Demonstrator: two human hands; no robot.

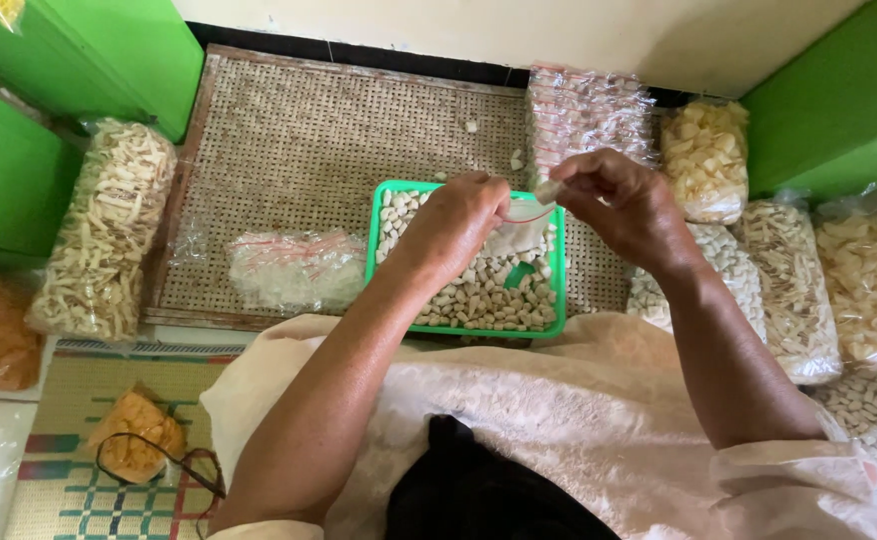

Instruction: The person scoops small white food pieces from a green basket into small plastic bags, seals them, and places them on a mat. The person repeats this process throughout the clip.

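Lap cloth [579,410]: pale pink fabric over the person's knees, nearest the lens, just below the green tray [374,250]; a black fabric patch sits at its lower edge.
Left hand [454,225]: above the tray's middle, fingers pinched on one edge of a small clear bag [526,232].
Right hand [624,205]: over the tray's right rim, fingertips gripping the bag's opposite top corner.
Clear bag: hangs between both hands directly over the tray; judged held there so any spill drops back in. Red line along its mouth; contents hard to tell.
Green tray: shallow, rectangular, resting on the woven mat [309,160], filled with small pale pellet-shaped snacks; a green scoop-like piece lies among them.
Empty bags [294,268]: loose pile of red-striped clear bags left of the tray, within reach.
Bag bundle [589,112]: stacked red-striped bags behind the tray's right corner.
Filled sacks, right of tray [794,290]: clear bags of pale chips, sticks and pellets, standing close together.
Filled sack, far left of tray [104,230]: pale stick snacks.
Orange packet [139,432]: on a checked mat, well left of the tray.
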